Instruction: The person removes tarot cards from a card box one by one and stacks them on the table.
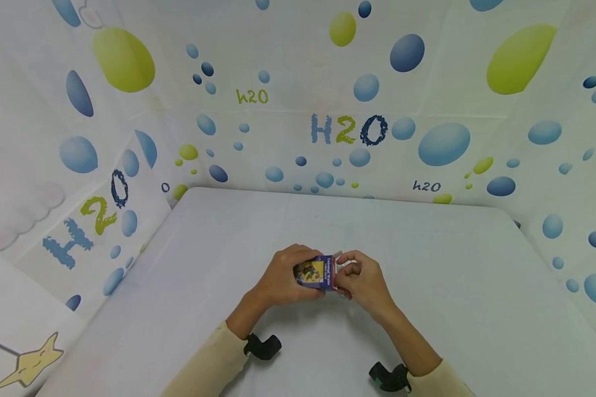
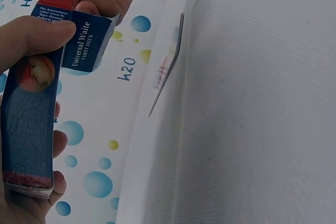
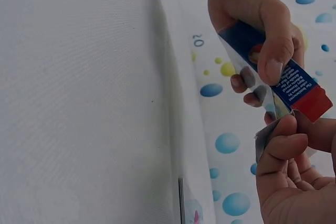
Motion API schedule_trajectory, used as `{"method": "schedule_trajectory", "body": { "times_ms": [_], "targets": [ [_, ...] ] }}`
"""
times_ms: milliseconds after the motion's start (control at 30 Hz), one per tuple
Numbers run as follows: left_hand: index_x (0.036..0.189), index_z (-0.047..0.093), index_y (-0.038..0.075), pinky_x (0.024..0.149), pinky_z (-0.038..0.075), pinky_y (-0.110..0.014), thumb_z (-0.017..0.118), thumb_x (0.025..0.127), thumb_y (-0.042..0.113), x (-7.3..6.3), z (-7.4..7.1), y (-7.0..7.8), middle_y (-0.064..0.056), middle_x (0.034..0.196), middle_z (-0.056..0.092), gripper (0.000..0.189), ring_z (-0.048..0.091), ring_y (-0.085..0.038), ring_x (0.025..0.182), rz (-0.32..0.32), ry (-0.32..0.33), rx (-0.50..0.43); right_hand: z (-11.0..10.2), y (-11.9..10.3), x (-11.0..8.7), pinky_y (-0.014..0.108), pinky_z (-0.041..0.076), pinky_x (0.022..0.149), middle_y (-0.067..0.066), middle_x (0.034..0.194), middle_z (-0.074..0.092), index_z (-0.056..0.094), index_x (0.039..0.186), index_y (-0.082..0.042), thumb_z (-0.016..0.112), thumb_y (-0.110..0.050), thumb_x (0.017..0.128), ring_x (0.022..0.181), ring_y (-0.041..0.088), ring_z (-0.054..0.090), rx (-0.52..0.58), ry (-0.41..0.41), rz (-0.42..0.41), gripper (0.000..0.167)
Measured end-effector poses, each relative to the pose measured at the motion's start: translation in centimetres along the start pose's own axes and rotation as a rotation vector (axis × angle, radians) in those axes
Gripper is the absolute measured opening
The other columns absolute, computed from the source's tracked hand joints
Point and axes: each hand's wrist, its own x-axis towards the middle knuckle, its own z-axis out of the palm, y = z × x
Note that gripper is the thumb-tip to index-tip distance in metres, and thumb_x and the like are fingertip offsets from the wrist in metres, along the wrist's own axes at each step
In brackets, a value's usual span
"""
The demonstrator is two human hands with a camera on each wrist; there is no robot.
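Note:
A small dark blue tarot deck box (image 1: pixel 312 273), lettered "Universal Waite Tarot Deck", is held above the white table. My left hand (image 1: pixel 285 278) grips it around the body, thumb along a narrow side in the left wrist view. At the box's right end, the lid flap (image 2: pixel 86 43) stands folded out and a red side tab (image 3: pixel 314 104) sticks up. My right hand (image 1: pixel 365 281) is at this end, its curled fingers and thumb pinching the flap's edge. How far the box's contents reach is hidden by the fingers.
The white-covered table (image 1: pixel 218 231) spreads out around both hands. Behind and beside it hang white sheets (image 1: pixel 298 66) with blue and green dots and "H2O" lettering. A thin metallic strip (image 2: pixel 173 61) shows near the table edge. Black wrist cameras (image 1: pixel 263 347) sit on both forearms.

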Motion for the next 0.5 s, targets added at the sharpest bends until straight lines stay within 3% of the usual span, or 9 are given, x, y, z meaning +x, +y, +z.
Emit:
{"method": "schedule_trajectory", "body": {
  "times_ms": [300,500],
  "targets": [
    [0.122,0.071,0.014,0.088,0.053,-0.032,0.094,0.063,0.032,0.00,-0.03,-0.18,0.001,0.112,0.072,0.066,0.061,-0.011,0.102,-0.016,0.003,0.001,-0.31,0.27,0.23,0.025,0.048,0.051,0.009,0.076,0.065,0.054,0.115,0.001,0.069,0.004,0.086,0.056,0.017,0.056,0.081,-0.022,0.053,0.033],
    [0.122,0.071,0.013,0.087,0.054,-0.032,0.094,0.064,0.032,0.02,-0.06,-0.13,0.003,0.112,0.072,0.065,0.061,-0.010,0.101,-0.019,0.016,-0.006,-0.58,0.36,0.38,0.025,0.047,0.052,0.009,0.076,0.065,0.049,0.119,0.005,0.071,0.003,0.089,0.056,0.015,0.052,0.129,-0.052,0.043,0.038]
  ]
}}
